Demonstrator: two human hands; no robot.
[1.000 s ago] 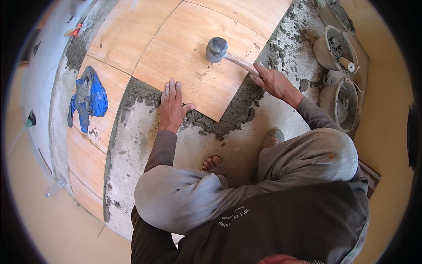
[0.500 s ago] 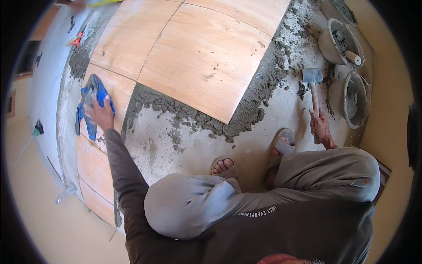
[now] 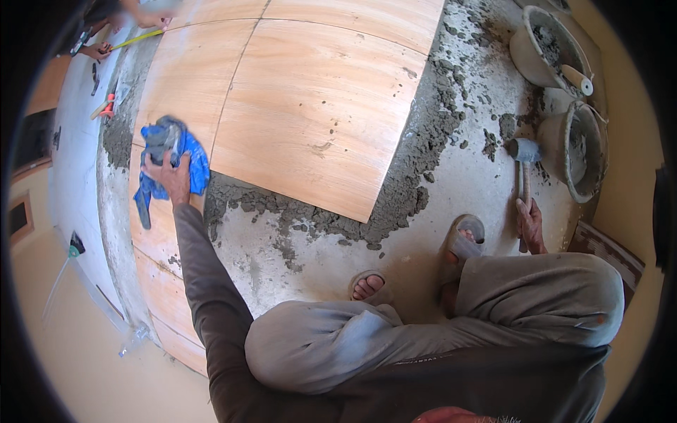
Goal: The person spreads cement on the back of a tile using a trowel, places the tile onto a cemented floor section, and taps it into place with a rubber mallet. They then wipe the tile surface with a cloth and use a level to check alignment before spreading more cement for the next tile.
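Note:
My left hand (image 3: 169, 175) presses down on a crumpled blue and grey rag (image 3: 190, 151), its fingers bent over the cloth. Beneath the rag lies a wood-patterned floor tile (image 3: 161, 236). On the right, my right hand (image 3: 529, 220) is wrapped round the handle of a rubber mallet (image 3: 523, 150), whose dark, mortar-smeared head points away from me near a bucket. A large tile (image 3: 310, 113) in the middle has its near corner over a bed of wet grey mortar (image 3: 310, 211). Specks of mortar dot its face.
Mortar buckets (image 3: 572, 151) stand along the right wall, one with a white-ended roller-like handle (image 3: 578, 79) in it. At the far left another person's hand (image 3: 95, 51) holds a yellow tape measure (image 3: 137, 39). An orange-handled tool (image 3: 107, 107) and a plastic bottle (image 3: 134, 340) lie leftward.
My left hand has shifted the rag slightly across the tile, bunching it up. My right hand has moved the mallet a little right and nearer. The other person's hands and tape show more fully.

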